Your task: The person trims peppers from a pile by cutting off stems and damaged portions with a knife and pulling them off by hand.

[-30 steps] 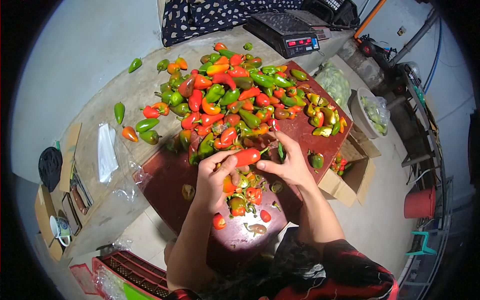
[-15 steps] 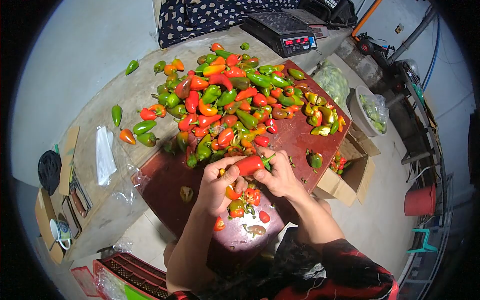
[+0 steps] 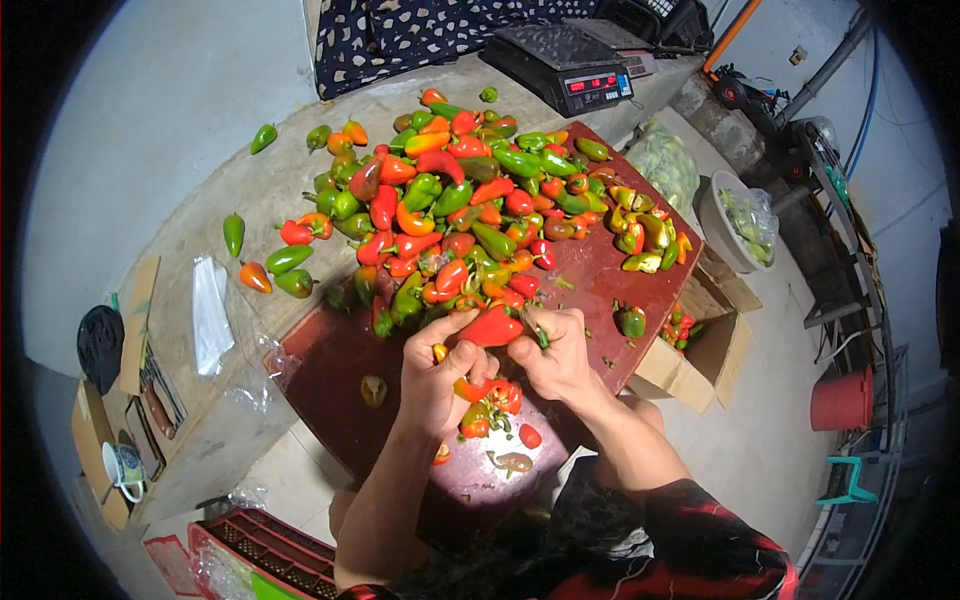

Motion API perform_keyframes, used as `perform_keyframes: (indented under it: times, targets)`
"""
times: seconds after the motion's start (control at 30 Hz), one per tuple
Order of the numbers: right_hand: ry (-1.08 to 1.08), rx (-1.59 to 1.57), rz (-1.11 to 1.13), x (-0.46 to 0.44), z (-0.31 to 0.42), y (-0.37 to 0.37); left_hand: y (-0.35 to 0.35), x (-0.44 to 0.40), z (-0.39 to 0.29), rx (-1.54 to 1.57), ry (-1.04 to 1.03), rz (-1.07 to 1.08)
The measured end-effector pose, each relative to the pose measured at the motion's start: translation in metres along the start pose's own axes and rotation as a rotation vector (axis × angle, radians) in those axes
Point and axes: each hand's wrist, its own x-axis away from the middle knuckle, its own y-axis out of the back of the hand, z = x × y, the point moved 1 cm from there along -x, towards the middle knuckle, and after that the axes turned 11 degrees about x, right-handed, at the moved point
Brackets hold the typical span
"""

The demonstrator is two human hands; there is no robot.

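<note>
A red pepper [image 3: 490, 327] is held above the near part of the dark red tabletop [image 3: 605, 275], between the two hands. The left hand [image 3: 438, 368] grips it at the narrow end, with the thumb and the fingers closed around it. The right hand [image 3: 553, 350] is closed too, at the wide end of this pepper, and it pinches a small green thing [image 3: 541, 338]; I cannot tell if this is the stem or a tool. Below the hands, several cut pepper pieces [image 3: 478, 422] lie on the tabletop, and a brownish piece [image 3: 512, 461] lies nearest to the person. Just beyond the hands is a large pile of peppers [image 3: 430, 200], red, green and orange, which spreads partly on the tabletop and partly on the concrete ledge [image 3: 255, 190]. To the right of the pile there is a group of cut peppers [image 3: 652, 235], and one green pepper [image 3: 631, 321] stands apart, near the edge. Next to this edge is a cardboard box [image 3: 725, 362] with red and green pieces inside. At the far end, a black scale [image 3: 560, 75] shows lit red digits.
</note>
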Motion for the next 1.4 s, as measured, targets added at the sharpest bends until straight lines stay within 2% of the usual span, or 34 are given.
perform_keyframes:
  times: [0.07, 0.13, 0.3, 0.37, 0.4, 0.47, 0.53, 0.57, 0.7, 0.8, 0.9, 0.97, 1.03, 1.13, 1.2, 1.27, 1.3, 1.37, 1.4]
  targets:
    - [0.087, -0.024, -0.02, -0.001, -0.008, -0.002, 0.0, -0.001, -0.002, 0.019, -0.005, 0.013]
    - [0.087, -0.047, -0.041, -0.002, -0.006, -0.003, 0.001, -0.001, -0.004, 0.049, 0.022, 0.075]
    - [0.106, -0.058, -0.04, -0.005, -0.005, 0.001, 0.001, -0.003, -0.01, 0.037, 0.033, 0.061]
    - [0.038, -0.011, -0.105, -0.007, -0.013, 0.003, 0.003, -0.006, -0.012, 0.085, 0.049, 0.043]
    - [-0.139, -0.007, -0.057, -0.007, -0.033, 0.006, 0.005, -0.008, -0.017, 0.162, 0.034, -0.022]
    - [-0.231, 0.021, -0.164, -0.025, -0.033, 0.015, 0.006, -0.009, -0.024, 0.24, 0.019, -0.092]
    - [-0.368, 0.279, -0.019, -0.038, -0.031, 0.034, 0.006, -0.011, -0.033, 0.32, -0.109, -0.238]
    - [-0.314, 0.385, -0.003, -0.039, -0.052, 0.034, 0.013, -0.011, -0.035, 0.309, -0.131, -0.17]
    - [-0.283, 0.464, 0.146, -0.044, -0.078, 0.027, 0.025, -0.014, -0.035, 0.298, -0.147, -0.151]
    - [-0.215, 0.48, 0.149, -0.043, -0.089, 0.021, 0.015, -0.016, -0.031, 0.292, -0.14, -0.27]
    - [-0.222, 0.519, 0.165, -0.045, -0.098, 0.018, 0.007, -0.016, -0.03, 0.215, -0.173, -0.302]
    - [-0.192, 0.567, 0.167, -0.046, -0.1, 0.018, 0.006, -0.015, -0.031, 0.03, -0.154, -0.251]
    - [-0.283, 0.544, 0.281, -0.049, -0.091, 0.02, 0.007, -0.014, -0.031, -0.012, -0.12, -0.222]
    - [-0.347, 0.595, 0.277, -0.051, -0.093, 0.027, 0.007, -0.015, -0.03, -0.142, -0.055, -0.235]
    - [-0.348, 0.494, 0.277, -0.054, -0.077, 0.04, 0.003, -0.017, -0.028, -0.231, -0.025, -0.282]
    - [-0.278, 0.193, 0.21, -0.049, -0.081, 0.042, -0.005, -0.019, -0.025, -0.654, -0.008, -0.289]
    - [-0.278, 0.193, 0.212, -0.047, -0.078, 0.043, -0.004, -0.021, -0.023, -0.853, -0.082, -0.233]
    - [-0.527, -0.356, 0.375, -0.042, -0.07, 0.044, -0.008, -0.016, -0.017, -0.946, -0.041, -0.184]
    - [-0.496, -0.46, 0.394, -0.04, -0.06, 0.04, -0.012, -0.015, -0.016, -1.041, 0.003, -0.133]
